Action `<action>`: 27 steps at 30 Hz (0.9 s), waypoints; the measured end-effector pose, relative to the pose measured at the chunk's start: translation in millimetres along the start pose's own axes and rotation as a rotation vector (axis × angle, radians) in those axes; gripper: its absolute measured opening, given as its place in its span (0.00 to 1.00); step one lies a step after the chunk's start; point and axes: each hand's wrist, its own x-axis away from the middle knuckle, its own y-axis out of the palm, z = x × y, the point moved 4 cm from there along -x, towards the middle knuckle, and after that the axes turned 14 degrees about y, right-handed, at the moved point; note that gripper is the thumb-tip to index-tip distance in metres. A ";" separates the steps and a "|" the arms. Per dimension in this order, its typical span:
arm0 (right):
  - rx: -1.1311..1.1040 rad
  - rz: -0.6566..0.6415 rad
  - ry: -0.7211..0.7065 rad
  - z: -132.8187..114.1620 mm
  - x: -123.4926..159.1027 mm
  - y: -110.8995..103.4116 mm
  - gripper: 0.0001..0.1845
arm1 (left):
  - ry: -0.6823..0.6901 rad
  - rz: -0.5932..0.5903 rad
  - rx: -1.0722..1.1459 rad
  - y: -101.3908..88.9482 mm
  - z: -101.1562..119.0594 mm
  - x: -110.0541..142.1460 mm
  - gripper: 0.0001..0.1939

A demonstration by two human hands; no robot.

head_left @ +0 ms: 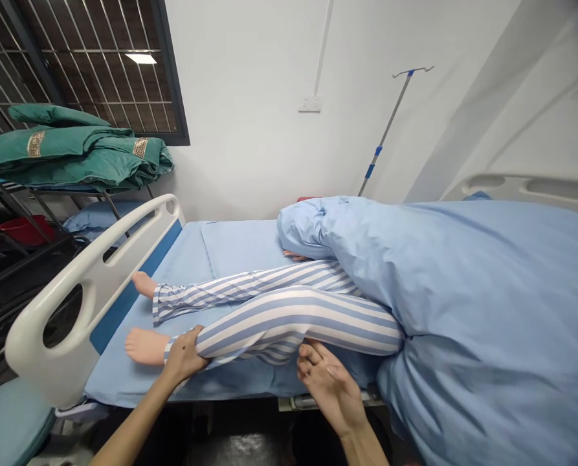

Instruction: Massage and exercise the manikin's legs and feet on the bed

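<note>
A person's left hand grips the lower part of a striped trouser leg on a blue-sheeted bed; the right hand, palm up with fingers partly curled, reaches beneath the knee, near a blue quilt.

the head view looks down across the bed, seemingly close.

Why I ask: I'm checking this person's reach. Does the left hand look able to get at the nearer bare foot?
Probably yes: the left hand holds the lower leg close to that foot, with only the trouser cuff showing between them, and the footboard stands beyond it.
</note>
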 end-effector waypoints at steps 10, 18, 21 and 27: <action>-0.056 0.014 -0.137 -69.2 19.2 19.5 0.20 | 0.016 0.210 0.245 29.7 95.5 -40.5 0.23; -0.073 0.058 -0.138 -67.1 22.8 19.2 0.21 | -0.011 0.204 0.275 39.5 103.0 -41.4 0.24; -0.083 0.062 -0.134 -63.8 22.3 19.1 0.20 | 0.020 0.189 0.238 35.6 98.1 -39.0 0.23; -0.092 0.056 -0.084 -49.7 17.0 18.3 0.20 | 0.061 0.093 0.114 9.5 68.6 -29.8 0.25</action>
